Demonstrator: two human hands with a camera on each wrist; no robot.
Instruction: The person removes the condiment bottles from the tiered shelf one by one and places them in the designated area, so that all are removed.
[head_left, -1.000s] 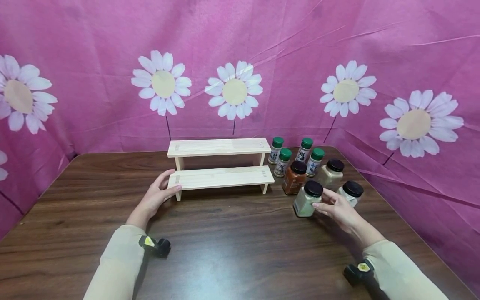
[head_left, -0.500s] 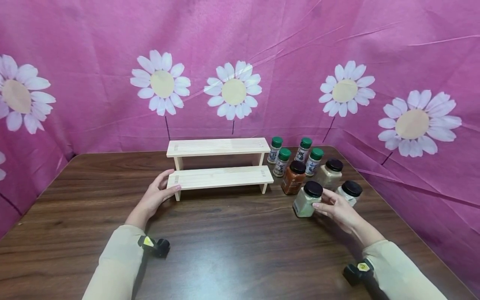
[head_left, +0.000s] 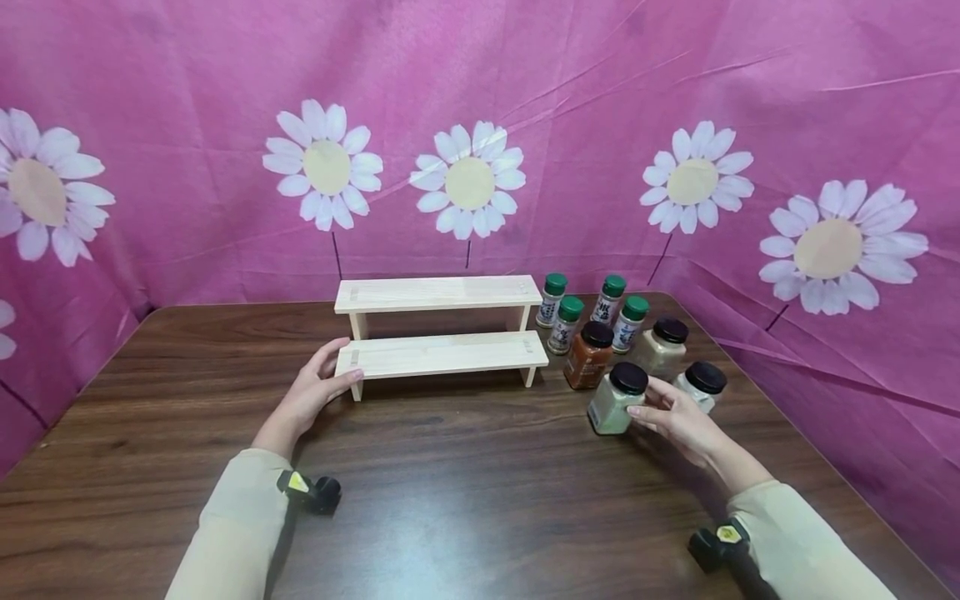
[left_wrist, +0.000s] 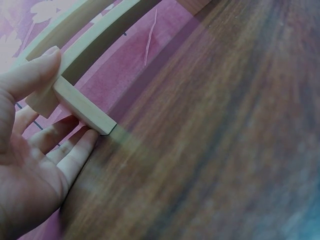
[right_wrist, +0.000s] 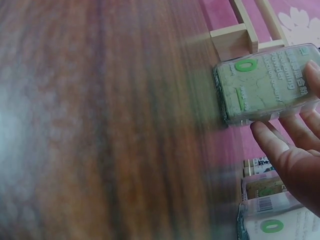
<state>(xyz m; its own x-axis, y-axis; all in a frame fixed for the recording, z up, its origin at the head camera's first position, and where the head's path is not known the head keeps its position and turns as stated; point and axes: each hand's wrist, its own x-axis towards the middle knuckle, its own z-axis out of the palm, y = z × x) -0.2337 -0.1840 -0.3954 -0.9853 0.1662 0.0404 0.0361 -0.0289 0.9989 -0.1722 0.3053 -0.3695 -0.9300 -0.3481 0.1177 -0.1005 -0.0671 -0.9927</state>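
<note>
A two-tier pale wooden shelf rack (head_left: pixel 442 357) stands at the back middle of the table. My left hand (head_left: pixel 311 396) holds the left end of its lower board. In the left wrist view the thumb (left_wrist: pixel 37 75) lies over the board, and the fingers are around the end by the short leg (left_wrist: pixel 85 107). On the right, my right hand (head_left: pixel 682 425) grips a square clear jar (head_left: pixel 611 410) of pale green powder with a black lid. Its printed label faces the right wrist camera, fingers along the jar's side.
Behind the gripped jar are a jar of red-brown powder (head_left: pixel 588 363), a beige-powder jar (head_left: pixel 660 357) and a white-powder jar (head_left: pixel 701 385). Several green-capped spice bottles (head_left: pixel 562 332) stand by the rack's right end. A pink flowered cloth (head_left: pixel 570 167) hangs behind the brown wooden table (head_left: pixel 450 483).
</note>
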